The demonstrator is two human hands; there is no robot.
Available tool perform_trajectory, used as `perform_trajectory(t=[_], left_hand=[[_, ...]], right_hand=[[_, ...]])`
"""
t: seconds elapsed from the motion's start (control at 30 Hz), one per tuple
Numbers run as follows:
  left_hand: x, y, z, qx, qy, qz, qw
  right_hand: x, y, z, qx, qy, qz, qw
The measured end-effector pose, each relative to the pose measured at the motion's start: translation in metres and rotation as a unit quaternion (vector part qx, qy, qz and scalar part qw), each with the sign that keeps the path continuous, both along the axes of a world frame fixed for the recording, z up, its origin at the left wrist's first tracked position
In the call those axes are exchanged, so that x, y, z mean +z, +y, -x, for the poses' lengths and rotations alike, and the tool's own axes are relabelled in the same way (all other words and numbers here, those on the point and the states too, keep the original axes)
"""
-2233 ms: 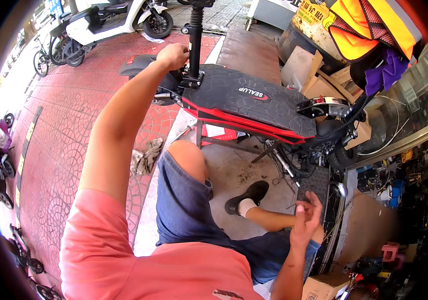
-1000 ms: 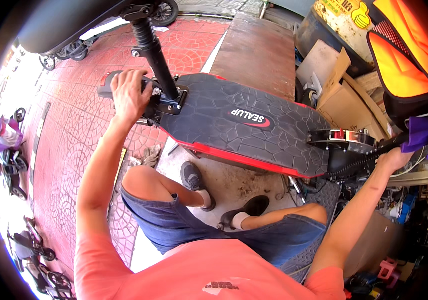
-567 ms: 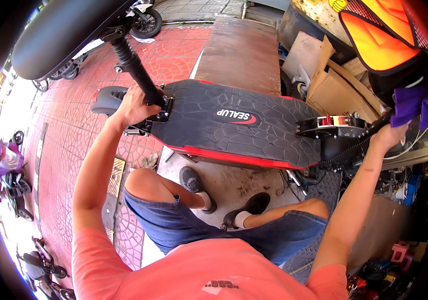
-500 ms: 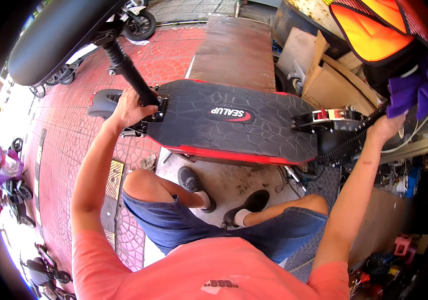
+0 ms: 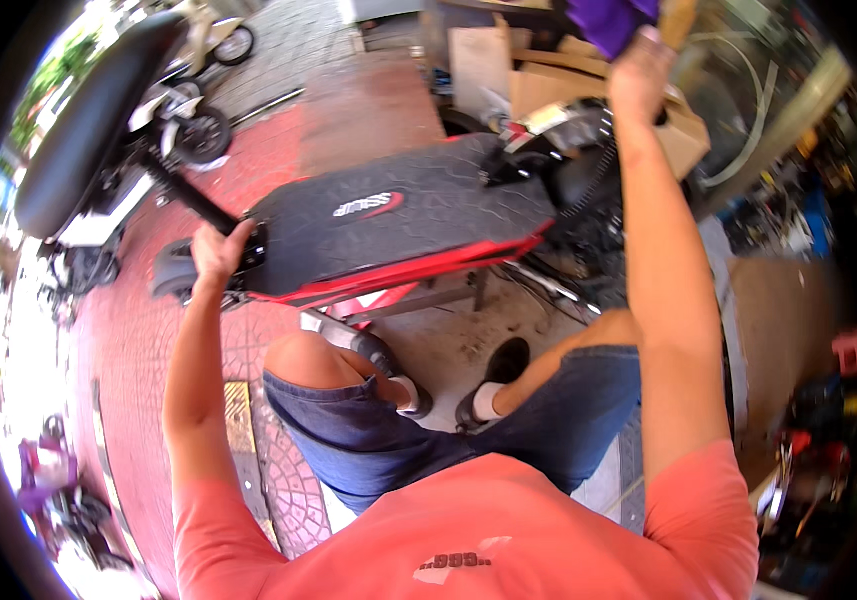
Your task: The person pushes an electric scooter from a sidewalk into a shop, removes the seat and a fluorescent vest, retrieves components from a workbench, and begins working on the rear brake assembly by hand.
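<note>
Two bare hands of yours are at the scooter (image 5: 428, 215), one toward each end of it. Your left hand (image 5: 214, 254) is curled about the lower end of the black seat post (image 5: 188, 193), thumb against it, with most of the fingers hidden from view. Your right hand (image 5: 638, 75), raised at the far right, is blurred beside the purple cloth (image 5: 611, 24) near the handlebar end; you cannot tell from here how far its fingers are closed, or on what. Between your hands, the scooter stretches across the scene beyond your knees, its black patterned deck (image 5: 313, 215) slanting upward to the right, with a red edge (image 5: 418, 262) along the near side. From the left end the post leans out to a long black seat (image 5: 98, 115), and a dark rear fender (image 5: 173, 268) sits just left of your left hand. At the right end you have the folding joint (image 5: 538, 140) and a coiled black cable (image 5: 596, 180). Under the deck stands a metal frame (image 5: 478, 290), near your dark shoes (image 5: 508, 360). Farther off lie cardboard boxes (image 5: 553, 92) at the far right and a brown board (image 5: 373, 100) at the far middle; red paving (image 5: 138, 400) spreads to the left, and a pink stool (image 5: 851, 352) stands at the right.
</note>
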State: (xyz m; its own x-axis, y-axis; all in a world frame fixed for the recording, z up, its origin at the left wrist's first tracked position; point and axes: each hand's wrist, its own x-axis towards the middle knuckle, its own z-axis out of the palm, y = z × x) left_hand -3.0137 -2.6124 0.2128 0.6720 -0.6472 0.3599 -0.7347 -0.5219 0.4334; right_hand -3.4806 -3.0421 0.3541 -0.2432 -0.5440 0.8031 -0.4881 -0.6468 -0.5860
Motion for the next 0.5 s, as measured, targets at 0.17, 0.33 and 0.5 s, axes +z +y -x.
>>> perform_trajectory(t=[0.17, 0.33, 0.5], left_hand=[[-0.014, 0.017, -0.027, -0.038, -0.001, 0.010, 0.999], [-0.046, 0.018, -0.061, 0.003, -0.042, -0.011, 0.999], [-0.043, -0.019, -0.041, -0.040, -0.025, 0.013, 0.999]], right_hand=[[0.012, 0.024, -0.010, 0.153, 0.018, -0.195, 0.969], [0.021, 0.030, 0.003, 0.186, 0.030, -0.236, 0.953], [0.034, 0.068, 0.062, 0.145, -0.037, -0.214, 0.965]])
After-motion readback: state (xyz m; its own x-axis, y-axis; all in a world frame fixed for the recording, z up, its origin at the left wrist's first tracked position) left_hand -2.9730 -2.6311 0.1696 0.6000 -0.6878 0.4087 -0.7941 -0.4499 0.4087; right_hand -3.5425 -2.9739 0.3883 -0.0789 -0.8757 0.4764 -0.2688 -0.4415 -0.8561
